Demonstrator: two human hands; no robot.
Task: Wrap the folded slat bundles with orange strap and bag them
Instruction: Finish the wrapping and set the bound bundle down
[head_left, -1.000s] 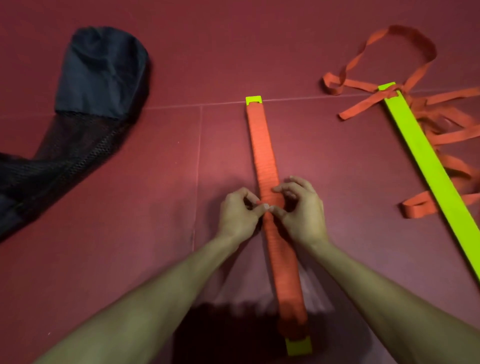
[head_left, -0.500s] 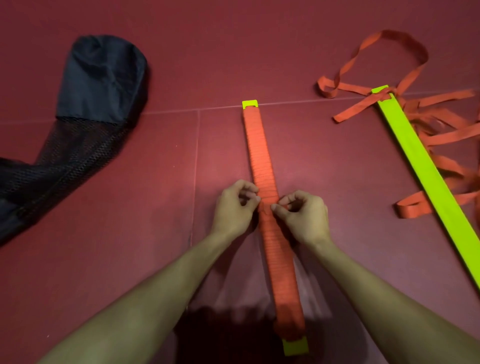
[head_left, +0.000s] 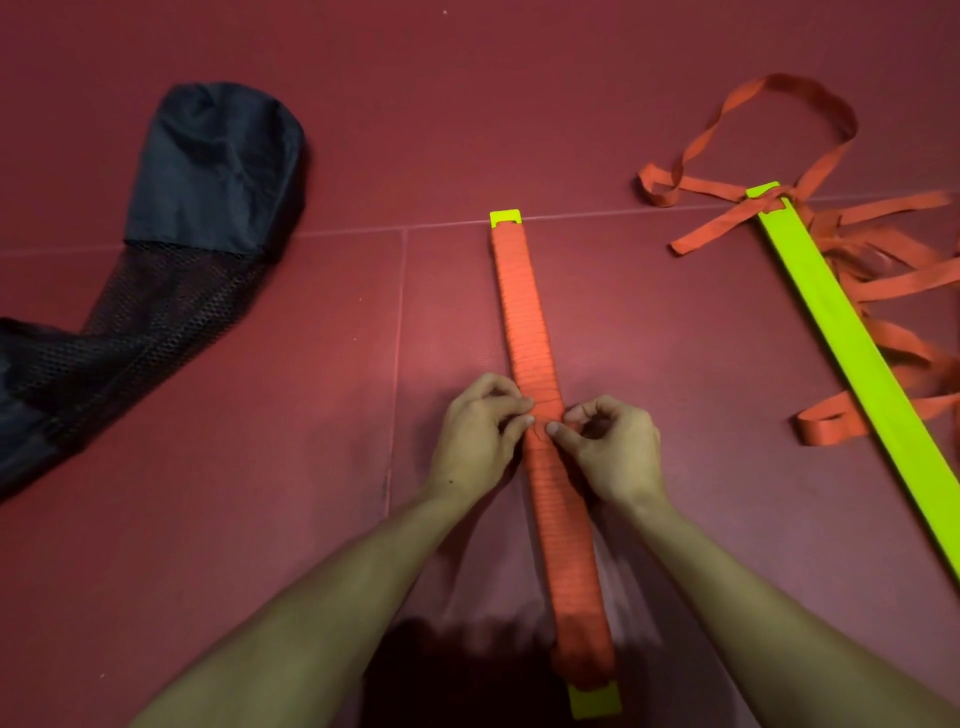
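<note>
A slat bundle wrapped along its length in orange strap (head_left: 524, 312) lies lengthwise on the red floor, with yellow-green ends showing at the far tip (head_left: 505, 217) and near tip (head_left: 595, 701). My left hand (head_left: 475, 436) and my right hand (head_left: 610, 449) meet at the bundle's middle, fingers curled, pinching the strap from either side. A second yellow-green slat bundle (head_left: 852, 353) lies unwrapped at the right with loose orange strap (head_left: 737, 119) tangled around it. A black mesh bag (head_left: 171, 249) lies at the left.
The red mat floor (head_left: 260, 519) has seams running across behind the wrapped bundle's far tip and along its left side. Loose strap loops (head_left: 826, 428) spread on the floor beside the right bundle.
My hands have stayed at the bundle's middle; the right fingers have curled in tighter and both thumbs have drawn together on the strap. The view shifted slightly.
</note>
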